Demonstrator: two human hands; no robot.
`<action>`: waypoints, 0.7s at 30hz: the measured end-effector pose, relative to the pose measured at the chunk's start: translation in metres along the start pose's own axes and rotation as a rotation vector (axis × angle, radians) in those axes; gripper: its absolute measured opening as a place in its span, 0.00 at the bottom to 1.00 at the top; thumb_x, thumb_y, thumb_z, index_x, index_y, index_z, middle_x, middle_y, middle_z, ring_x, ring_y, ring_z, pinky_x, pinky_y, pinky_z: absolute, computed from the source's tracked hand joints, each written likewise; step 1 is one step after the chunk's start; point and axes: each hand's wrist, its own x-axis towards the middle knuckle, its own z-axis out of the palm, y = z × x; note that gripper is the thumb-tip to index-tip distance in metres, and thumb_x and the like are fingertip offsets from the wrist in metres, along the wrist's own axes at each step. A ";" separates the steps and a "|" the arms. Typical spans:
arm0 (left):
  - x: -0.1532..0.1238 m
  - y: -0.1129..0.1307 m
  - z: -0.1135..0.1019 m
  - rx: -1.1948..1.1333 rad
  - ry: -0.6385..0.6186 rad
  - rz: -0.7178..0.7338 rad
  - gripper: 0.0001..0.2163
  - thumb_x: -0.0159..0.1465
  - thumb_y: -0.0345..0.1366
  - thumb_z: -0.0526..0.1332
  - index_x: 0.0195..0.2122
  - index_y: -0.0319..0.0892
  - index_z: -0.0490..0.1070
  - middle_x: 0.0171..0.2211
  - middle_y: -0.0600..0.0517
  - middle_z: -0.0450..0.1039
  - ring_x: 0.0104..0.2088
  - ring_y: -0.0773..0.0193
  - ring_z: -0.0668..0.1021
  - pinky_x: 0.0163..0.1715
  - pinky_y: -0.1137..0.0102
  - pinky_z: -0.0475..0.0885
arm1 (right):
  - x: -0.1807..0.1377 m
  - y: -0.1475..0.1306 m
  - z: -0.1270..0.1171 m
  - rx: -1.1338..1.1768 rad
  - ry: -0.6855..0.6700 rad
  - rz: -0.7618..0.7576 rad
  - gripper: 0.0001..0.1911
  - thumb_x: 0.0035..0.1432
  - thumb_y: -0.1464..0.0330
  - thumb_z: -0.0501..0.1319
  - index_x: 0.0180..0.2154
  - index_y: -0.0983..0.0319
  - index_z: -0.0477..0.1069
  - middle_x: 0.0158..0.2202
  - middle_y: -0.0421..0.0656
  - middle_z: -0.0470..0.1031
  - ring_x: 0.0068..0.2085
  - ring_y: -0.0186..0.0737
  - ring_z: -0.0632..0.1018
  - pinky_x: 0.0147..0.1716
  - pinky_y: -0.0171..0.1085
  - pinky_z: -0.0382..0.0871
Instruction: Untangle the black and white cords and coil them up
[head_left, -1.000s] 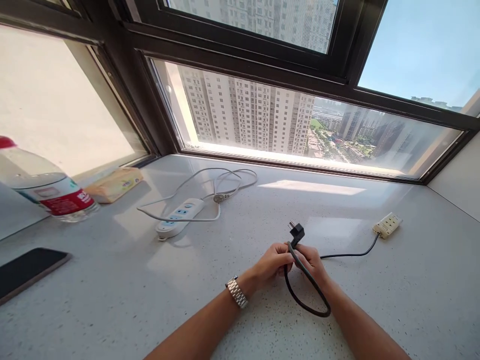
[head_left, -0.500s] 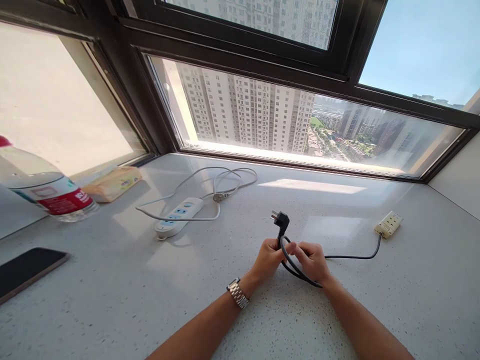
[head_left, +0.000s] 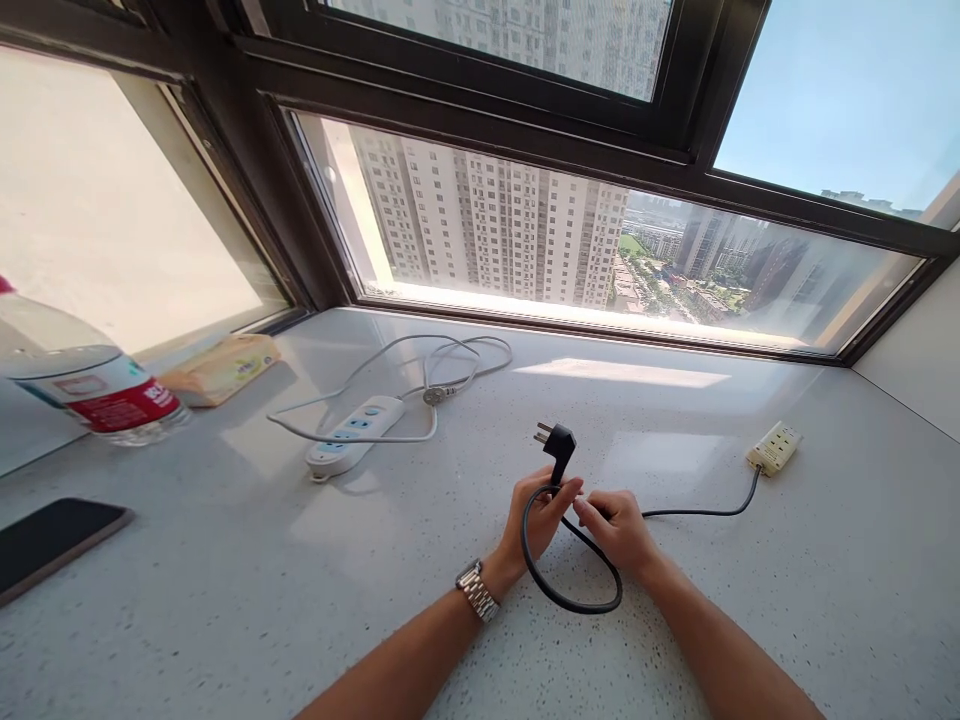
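My left hand (head_left: 534, 515) is closed around a black power cord just below its three-pin plug (head_left: 556, 440), which points up and to the left. A loop of the black cord (head_left: 574, 605) hangs in front of the left wrist and crosses between the hands. My right hand (head_left: 619, 525) is closed on the same cord, its fingertips close to the left thumb. From the right hand the cord runs along the counter to a small cream socket block (head_left: 774, 447) on the right. A metal-band watch (head_left: 478, 590) is on the left wrist.
A white power strip (head_left: 356, 437) with its tangled white cord (head_left: 435, 345) lies left of my hands. Farther left are a large plastic bottle (head_left: 112, 390), a tissue pack (head_left: 225, 368) and a dark phone (head_left: 56, 545). A window frame (head_left: 600, 335) borders the counter's back.
The cord loop has opened wider and swung left and down towards me. The plug has turned slightly, and my right hand has shifted a little.
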 end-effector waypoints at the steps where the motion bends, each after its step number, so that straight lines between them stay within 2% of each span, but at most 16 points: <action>1: 0.000 0.001 -0.001 -0.016 -0.017 0.013 0.21 0.61 0.50 0.58 0.21 0.38 0.72 0.21 0.52 0.69 0.21 0.69 0.68 0.22 0.74 0.62 | 0.000 0.000 0.000 -0.005 -0.003 0.000 0.30 0.61 0.50 0.50 0.18 0.65 0.66 0.15 0.36 0.55 0.20 0.29 0.58 0.21 0.32 0.51; 6: 0.001 0.011 -0.003 -0.127 -0.134 0.049 0.25 0.61 0.56 0.54 0.22 0.38 0.74 0.23 0.49 0.72 0.23 0.66 0.72 0.24 0.73 0.67 | -0.001 0.001 -0.001 0.003 -0.026 -0.008 0.31 0.61 0.47 0.48 0.19 0.65 0.66 0.16 0.36 0.56 0.20 0.29 0.59 0.21 0.31 0.52; 13: 0.001 0.019 -0.005 -0.212 -0.167 -0.030 0.28 0.58 0.61 0.55 0.21 0.38 0.74 0.24 0.47 0.73 0.23 0.66 0.71 0.26 0.71 0.67 | 0.000 0.006 0.001 -0.013 -0.038 0.011 0.31 0.61 0.48 0.49 0.18 0.64 0.63 0.16 0.35 0.53 0.20 0.28 0.56 0.21 0.32 0.49; 15: 0.003 0.018 -0.004 -0.257 -0.139 -0.090 0.28 0.57 0.62 0.56 0.20 0.38 0.73 0.23 0.47 0.72 0.26 0.64 0.73 0.29 0.70 0.68 | 0.000 0.005 0.000 -0.075 -0.018 0.025 0.31 0.60 0.47 0.50 0.16 0.63 0.61 0.16 0.35 0.52 0.20 0.28 0.55 0.20 0.32 0.47; 18: 0.008 0.013 -0.004 -0.391 -0.027 -0.208 0.28 0.55 0.62 0.57 0.17 0.38 0.68 0.21 0.48 0.70 0.27 0.62 0.74 0.33 0.67 0.71 | 0.001 0.001 -0.005 -0.205 0.017 0.062 0.31 0.59 0.47 0.51 0.15 0.63 0.59 0.15 0.36 0.53 0.19 0.28 0.55 0.20 0.33 0.44; 21: 0.016 0.009 -0.006 -0.568 0.070 -0.309 0.29 0.52 0.64 0.58 0.15 0.40 0.62 0.17 0.53 0.63 0.24 0.64 0.72 0.31 0.66 0.72 | 0.003 -0.001 -0.012 -0.320 0.010 0.116 0.31 0.58 0.46 0.52 0.16 0.62 0.62 0.14 0.37 0.59 0.18 0.29 0.57 0.19 0.33 0.44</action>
